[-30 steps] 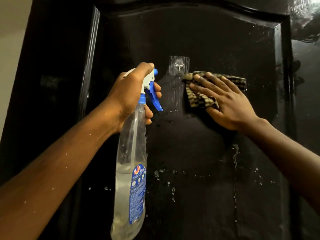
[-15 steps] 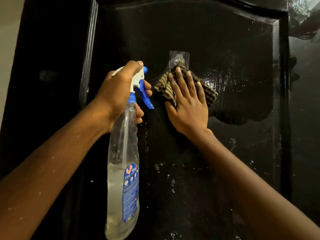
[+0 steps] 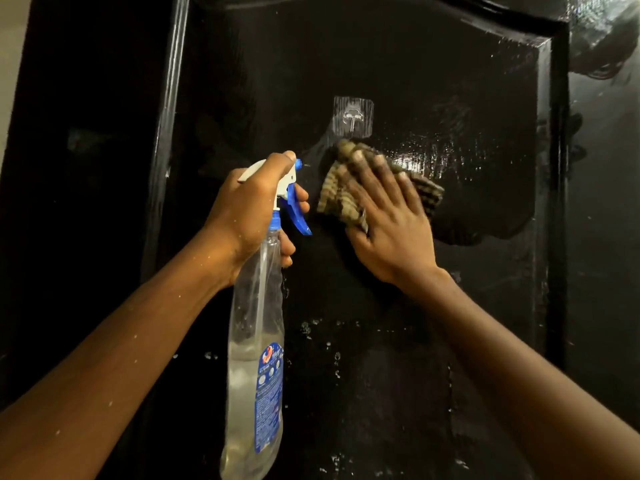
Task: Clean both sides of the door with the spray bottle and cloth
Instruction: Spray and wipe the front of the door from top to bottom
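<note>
Since half a second ago, the right hand (image 3: 391, 233) and its cloth (image 3: 334, 199) have slid down off the clear stick-on hook (image 3: 353, 114), which now shows whole just above them at centre frame. The left hand (image 3: 249, 209) has dropped a little too.

The right hand lies flat, grip apart and fingers straight, pressing the checked cloth against the black door (image 3: 381, 46). At centre left, the left hand's grip is clamped round the neck of the bottle (image 3: 256, 341), forefinger over the white head. The bottle hangs upright and partly full, near the door; contact cannot be told. A wet sheen lies to the right of the cloth, and white droplets dot the lower centre.

This looks like mid-wipe on one face of the door. To do it well, the palm should probably stay flat for even pressure, with overlapping passes working downward to catch the droplets below. Skirting the hook would likely keep the cloth from snagging. The nozzle is best kept pointing at the door, away from the wiping hand.
</note>
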`<state>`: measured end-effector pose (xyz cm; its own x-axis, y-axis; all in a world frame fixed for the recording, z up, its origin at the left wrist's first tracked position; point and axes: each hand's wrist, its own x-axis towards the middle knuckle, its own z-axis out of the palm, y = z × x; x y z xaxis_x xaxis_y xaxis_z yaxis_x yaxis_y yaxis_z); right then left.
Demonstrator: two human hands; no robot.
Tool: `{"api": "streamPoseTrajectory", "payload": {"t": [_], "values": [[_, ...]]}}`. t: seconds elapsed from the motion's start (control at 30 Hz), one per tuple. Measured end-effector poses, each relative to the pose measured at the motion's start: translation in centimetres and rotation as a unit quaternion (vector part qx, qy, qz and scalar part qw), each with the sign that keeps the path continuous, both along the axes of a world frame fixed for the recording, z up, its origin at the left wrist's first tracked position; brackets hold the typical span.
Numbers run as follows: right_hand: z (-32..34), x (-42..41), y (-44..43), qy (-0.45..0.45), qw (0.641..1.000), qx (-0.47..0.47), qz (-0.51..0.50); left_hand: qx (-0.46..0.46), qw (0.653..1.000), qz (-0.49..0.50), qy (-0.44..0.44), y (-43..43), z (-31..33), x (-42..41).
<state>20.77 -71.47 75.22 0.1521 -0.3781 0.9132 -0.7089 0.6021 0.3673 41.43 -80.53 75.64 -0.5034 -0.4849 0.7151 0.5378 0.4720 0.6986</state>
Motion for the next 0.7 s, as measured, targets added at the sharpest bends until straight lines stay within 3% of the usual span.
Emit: {"api": "streamPoseTrajectory", "payload": {"t": [0.07, 0.13, 0.27, 0.37, 0.43, 0.5, 0.57, 0.63, 0.7], "values": [[-0.8, -1.7, 2.3, 0.074, 0.992, 0.098, -0.005, 0.002, 1.000, -0.003, -0.001, 0.3, -0.1, -0.6], [-0.5, -3.3, 4.6, 0.064, 0.993, 0.099, -0.003, 0.005, 1.000, -0.009, -0.001, 0.6, -0.2, -1.1], [2.9, -6.2, 8.7, -0.071, 0.995, -0.072, -0.008, 0.004, 1.000, -0.016, -0.002, 1.6, -0.3, -1.9], [5.8, -6.6, 9.8, -0.184, 0.959, -0.215, 0.016, -0.003, 1.000, -0.022, -0.001, 2.7, -0.1, -2.6], [5.6, -6.3, 9.2, -0.198, 0.952, -0.232, 0.006, -0.008, 1.000, -0.027, -0.001, 3.5, 0.0, -3.1], [3.2, -6.1, 8.7, -0.133, 0.978, -0.162, -0.008, -0.009, 0.999, -0.037, -0.001, 4.3, 0.1, -3.9], [-0.1, -6.7, 9.4, -0.028, 0.999, -0.028, -0.019, -0.009, 0.999, -0.047, -0.004, 5.1, 0.1, -4.7], [-2.1, -8.1, 11.4, 0.042, 0.996, 0.073, -0.026, -0.010, 0.998, -0.058, -0.006, 6.0, 0.2, -5.7], [-2.2, -9.4, 13.3, 0.046, 0.995, 0.086, -0.015, -0.013, 0.997, -0.070, -0.006, 7.0, 0.2, -6.7]]}}
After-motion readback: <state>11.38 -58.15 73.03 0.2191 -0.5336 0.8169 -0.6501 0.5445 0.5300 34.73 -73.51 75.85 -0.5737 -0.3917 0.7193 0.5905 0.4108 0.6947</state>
